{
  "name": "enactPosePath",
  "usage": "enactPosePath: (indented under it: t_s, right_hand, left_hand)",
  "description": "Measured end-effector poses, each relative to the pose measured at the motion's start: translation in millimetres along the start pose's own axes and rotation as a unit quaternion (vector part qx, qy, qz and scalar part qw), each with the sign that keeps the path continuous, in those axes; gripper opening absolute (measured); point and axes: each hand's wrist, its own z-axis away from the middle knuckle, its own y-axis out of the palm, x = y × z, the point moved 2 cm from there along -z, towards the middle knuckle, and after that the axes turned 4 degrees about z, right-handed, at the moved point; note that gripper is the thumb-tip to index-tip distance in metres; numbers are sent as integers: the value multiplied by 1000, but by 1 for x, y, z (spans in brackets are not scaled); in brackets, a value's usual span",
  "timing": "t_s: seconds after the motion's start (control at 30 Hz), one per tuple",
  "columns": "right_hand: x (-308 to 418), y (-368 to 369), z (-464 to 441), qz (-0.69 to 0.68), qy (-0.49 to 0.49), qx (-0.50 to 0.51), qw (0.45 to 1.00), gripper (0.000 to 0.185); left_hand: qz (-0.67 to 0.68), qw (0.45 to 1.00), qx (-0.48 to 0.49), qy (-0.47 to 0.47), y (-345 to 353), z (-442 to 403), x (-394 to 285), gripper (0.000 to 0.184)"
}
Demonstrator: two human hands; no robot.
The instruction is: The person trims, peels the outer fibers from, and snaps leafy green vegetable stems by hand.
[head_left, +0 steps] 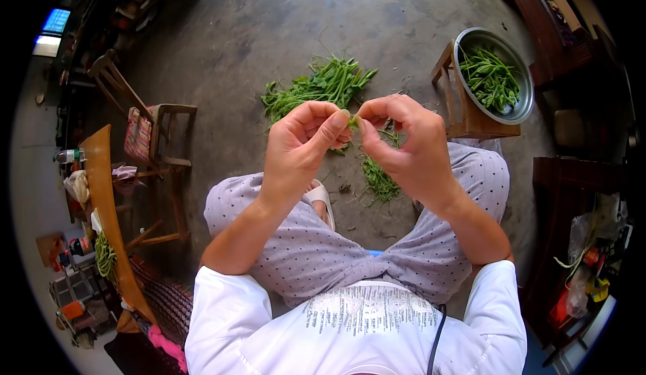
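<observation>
White shirt (363, 338) sits nearest; left hand (296, 136) and right hand (407, 143), fingers (330, 129) closed, pinch a green scrap (353, 122), probably light, tender, best held at its ends.

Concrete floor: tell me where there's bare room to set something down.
Concrete floor lies bare beyond the large pile of leafy greens, and between that pile and the wooden chair. Crowded: between the dotted trouser legs, with a sandal and smaller heap of greens; the metal basin on the wooden stool holds greens.
</observation>
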Motion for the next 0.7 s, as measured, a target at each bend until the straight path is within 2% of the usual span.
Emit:
enactPosePath:
  t_s: [0.17,0.23,0.27,0.33,0.37,0.43,0.47,0.57,0.63,0.7]
  right_hand:
    - [-10,-4,-3,-85,45,22,995,11]
    - [-19,-1,-3,-241,120,77,960,14]
    - [-23,-1,-4,-241,120,77,960,14]
    - [-27,-1,-5,-263,44,87,960,17]
    - [-26,-7,-6,-264,43,87,960,17]
    - [-21,-16,-8,-310,70,171,933,19]
    - [-21,-16,-7,-370,59,160,913,19]
    - [-25,-24,-8,-428,51,179,885,19]
    - [-27,-31,-10,-418,49,194,886,18]
    - [-29,-36,-10,-464,41,217,858,17]
  left_hand:
    - [0,1000,-9,15,-2,-1,-6,21]
    - [-5,1000,-15,18,-3,-1,-8,20]
    - [-10,1000,-21,21,-3,-2,-9,18]
    - [-19,999,-30,31,-6,-3,-11,18]
    - [-29,998,-38,40,-8,-3,-12,17]
    - [-35,997,-46,43,-11,-4,-14,16]
    - [-41,997,-53,45,-13,-4,-15,16]
    - [-35,997,-55,42,-15,-3,-18,15]
    - [-37,996,-60,47,-18,-3,-17,15]
    - [-40,996,-67,53,-21,-5,-18,15]
